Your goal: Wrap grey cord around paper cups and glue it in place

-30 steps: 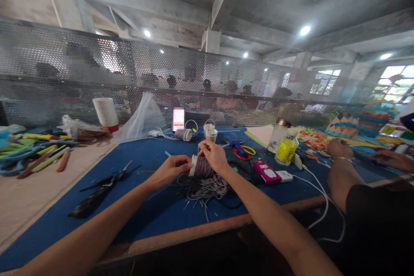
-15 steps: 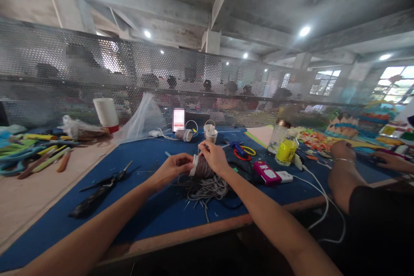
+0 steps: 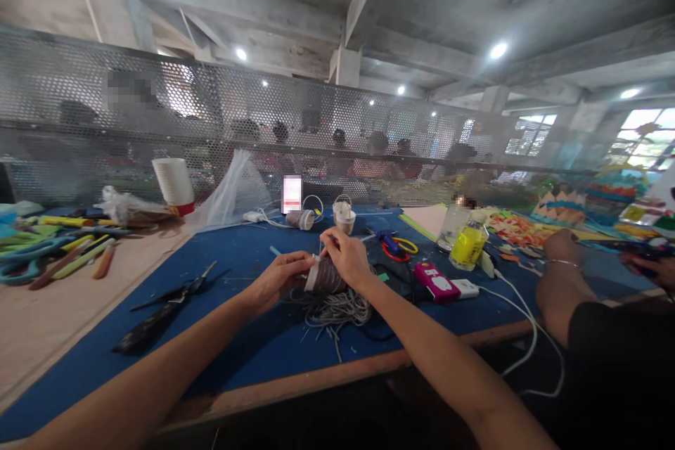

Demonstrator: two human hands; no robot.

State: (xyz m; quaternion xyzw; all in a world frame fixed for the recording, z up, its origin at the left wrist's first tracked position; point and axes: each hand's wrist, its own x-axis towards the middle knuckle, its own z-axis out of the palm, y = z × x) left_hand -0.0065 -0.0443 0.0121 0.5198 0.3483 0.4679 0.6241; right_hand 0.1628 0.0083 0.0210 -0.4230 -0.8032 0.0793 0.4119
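Since the earlier pictures the spool of cord [image 3: 323, 274] has tipped a little, its pale end now turned more toward the left hand [image 3: 275, 281], and the right hand [image 3: 348, 258] has slid slightly lower over it. At the far right the co-worker's hand [image 3: 647, 265] has pulled back toward the picture's edge.

The left hand curls around the near end of the spool, fingers closed on it. The right hand lies over the top, thumb and fingertips pinched together at the rim, seemingly on a strand of cord, though the strand itself is too fine to make out. The spool sits just above the blue mat [image 3: 253, 253], near the table's middle, over one loose heap of grey cord [image 3: 337, 309].

There is one pair of black scissors [image 3: 174, 294] to the left, one yellow bottle [image 3: 467, 244], one pink device [image 3: 435, 280] and one stack of white cups [image 3: 173, 183].

The co-worker's body is cut off by the frame. People behind the mesh screen [image 3: 105, 119] are blurred.
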